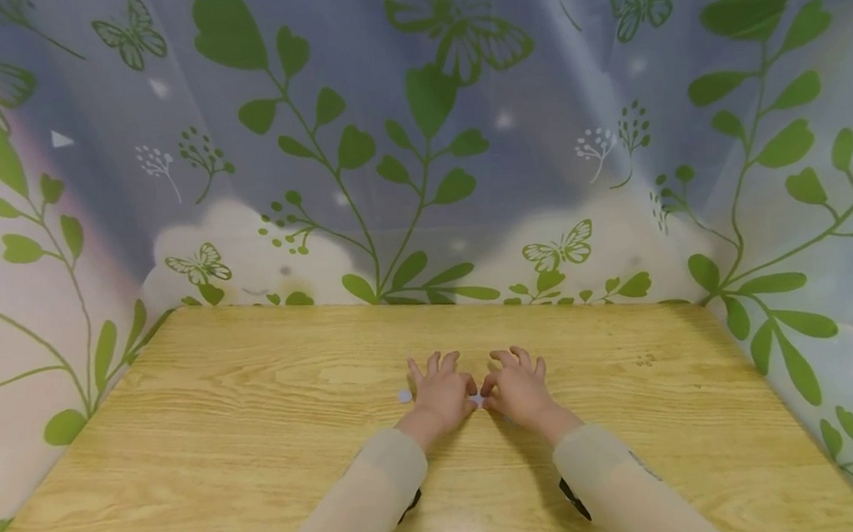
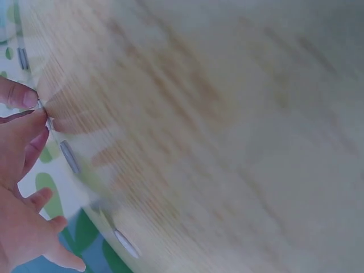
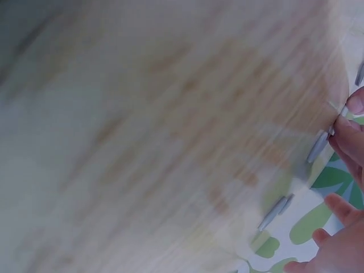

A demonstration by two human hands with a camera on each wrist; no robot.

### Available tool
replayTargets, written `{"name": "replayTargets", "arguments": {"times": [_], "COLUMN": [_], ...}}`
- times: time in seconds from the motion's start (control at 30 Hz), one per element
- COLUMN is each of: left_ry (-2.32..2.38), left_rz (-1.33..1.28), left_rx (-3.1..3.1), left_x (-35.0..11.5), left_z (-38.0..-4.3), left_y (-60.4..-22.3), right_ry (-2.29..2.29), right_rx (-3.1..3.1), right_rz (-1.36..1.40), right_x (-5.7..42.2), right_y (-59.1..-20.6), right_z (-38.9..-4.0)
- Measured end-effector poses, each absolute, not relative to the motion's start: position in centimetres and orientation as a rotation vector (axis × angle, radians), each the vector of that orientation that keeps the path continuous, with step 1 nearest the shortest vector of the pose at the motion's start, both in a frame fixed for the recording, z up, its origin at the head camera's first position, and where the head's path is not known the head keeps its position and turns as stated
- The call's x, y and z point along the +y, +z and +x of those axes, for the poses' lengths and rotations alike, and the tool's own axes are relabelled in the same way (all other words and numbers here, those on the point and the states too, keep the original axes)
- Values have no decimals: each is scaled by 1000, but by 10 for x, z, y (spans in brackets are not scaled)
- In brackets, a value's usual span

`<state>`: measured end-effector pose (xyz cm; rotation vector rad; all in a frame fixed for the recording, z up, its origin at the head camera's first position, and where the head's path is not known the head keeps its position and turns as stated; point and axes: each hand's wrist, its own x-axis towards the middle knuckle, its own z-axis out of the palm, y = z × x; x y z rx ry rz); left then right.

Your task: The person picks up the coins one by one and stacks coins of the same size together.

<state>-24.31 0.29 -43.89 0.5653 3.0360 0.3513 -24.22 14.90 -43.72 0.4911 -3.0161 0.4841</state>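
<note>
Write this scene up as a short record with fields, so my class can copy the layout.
Surface: wood-grain table
Left hand: pinches the small pale piece
Right hand: pinches the same piece from the other side
Piece's shape: partly covered, so uncertain
Nearby: pale disc on the table, just left of the left hand
Backdrop: sheet printed with green leaves and butterflies
</note>
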Motion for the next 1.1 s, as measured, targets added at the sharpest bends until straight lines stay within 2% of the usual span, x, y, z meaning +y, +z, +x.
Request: {"name": "replayTargets", "arguments": {"times": [0.73,1.1], "left_ry": [201,209], "left_rz": [703,792], "left_rx": [3074,3083], "left_x": [2,-4], "left_z": [-218,-192], "left_y": [-433,-434], "right_ry": [433,439], "right_rx": [-2956,-2930], "right_rz": [631,723], "right_x": [151,153], "right_y": [-434,-434], "right_z": [-216,-193]}}
